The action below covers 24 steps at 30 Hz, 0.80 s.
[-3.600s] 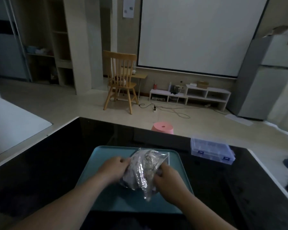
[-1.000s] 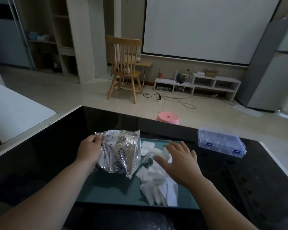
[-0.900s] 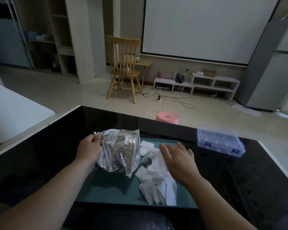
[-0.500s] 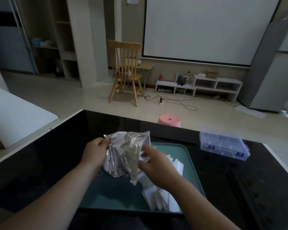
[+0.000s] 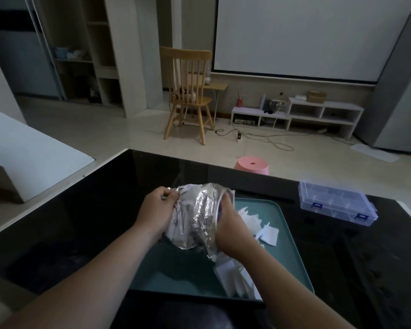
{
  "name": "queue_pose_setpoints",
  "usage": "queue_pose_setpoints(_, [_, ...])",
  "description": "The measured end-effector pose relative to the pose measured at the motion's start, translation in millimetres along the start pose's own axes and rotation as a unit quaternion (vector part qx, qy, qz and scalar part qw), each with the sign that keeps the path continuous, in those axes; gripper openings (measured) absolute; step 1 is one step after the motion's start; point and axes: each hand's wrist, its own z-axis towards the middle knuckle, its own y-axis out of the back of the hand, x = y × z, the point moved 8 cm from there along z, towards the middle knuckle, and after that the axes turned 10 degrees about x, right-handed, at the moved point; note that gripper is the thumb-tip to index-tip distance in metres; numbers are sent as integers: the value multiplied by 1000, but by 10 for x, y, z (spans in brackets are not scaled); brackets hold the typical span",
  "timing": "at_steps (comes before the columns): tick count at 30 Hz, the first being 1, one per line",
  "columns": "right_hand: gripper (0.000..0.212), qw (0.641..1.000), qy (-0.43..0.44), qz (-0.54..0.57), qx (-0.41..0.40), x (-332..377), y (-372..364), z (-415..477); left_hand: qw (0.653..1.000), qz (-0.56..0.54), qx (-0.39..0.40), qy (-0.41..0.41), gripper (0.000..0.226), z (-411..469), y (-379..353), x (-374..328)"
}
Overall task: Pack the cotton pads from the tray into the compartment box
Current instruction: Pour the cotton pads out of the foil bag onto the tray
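Head view: the left hand (image 5: 156, 214) pinches the upper left edge of a crinkled foil bag (image 5: 195, 214), fingers curled tight on the foil. The right hand (image 5: 233, 231) is at the bag's open right end, fingers curled over the mouth rim with their tips hidden inside; whether they hold pads or only foil cannot be told. The bag is held above the teal tray (image 5: 292, 257). Loose white cotton pads (image 5: 268, 233) lie scattered on the tray's right half, some under the right forearm near the front rim. The compartment box (image 5: 335, 205) stands on the black table (image 5: 81, 222), apart from the tray on its far right; its lid appears down and its blue latches appear fastened. Assessed risks: the bag's mouth faces the tray's right side, so a hard shake or pull could throw pads over the rim onto the table. The forearm lies over the near pile and could drag pads off the front edge as it withdraws. Pads caught in the foil's folds may be left behind if the bag is set aside unchecked. The box needs opening before any packing; a one-handed attempt could slide it toward the table edge.
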Motion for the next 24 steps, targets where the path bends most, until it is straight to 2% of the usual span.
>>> queue_pose_setpoints(2, [26, 995, 21, -88, 41, 59, -116, 32, 997, -62, 44, 22, 22, -12, -79, 46])
queue_pose_setpoints(5, [14, 992, 18, -100, 72, 98, -211, 15, 991, -107, 78, 32, 27, -12, -132, 84])
queue_pose_setpoints(8, [14, 987, 27, -122, 100, 112, -256, 14, 987, -120, 101, 36, 31, -44, -186, 46])
queue_pose_setpoints(11, [34, 971, 29, -204, 124, 242, -309, 46, 977, -144, 145, 58, 35, -90, -323, 10])
queue_pose_setpoints(13, [44, 915, 12, -376, 146, 240, -389, 88, 970, -157, 175, 67, 36, -117, -419, -17])
queue_pose_setpoints(15, [61, 845, -5, -507, 172, 280, -350, 62, 971, -166, 158, 66, 29, -115, -411, -30])
queue_pose_setpoints(17, [66, 819, -2, -549, 166, 316, -311, 9, 977, -156, 136, 53, 25, -131, -385, -55])
queue_pose_setpoints(19, [41, 871, 1, -471, 138, 349, -280, -3, 984, -129, 120, 33, 25, -137, -353, -55])
queue_pose_setpoints(21, [17, 967, -50, -242, 60, 227, -142, 16, 992, -92, 79, 18, 25, -113, -262, -30])
queue_pose_setpoints(22, [17, 989, -52, -140, 9, 197, -79, 11, 996, -72, 51, 18, 26, -97, -191, -5])
queue_pose_setpoints(24, [18, 997, -18, -41, -65, 163, 37, 25, 999, -45, 1, 24, 28, -62, -46, 45])
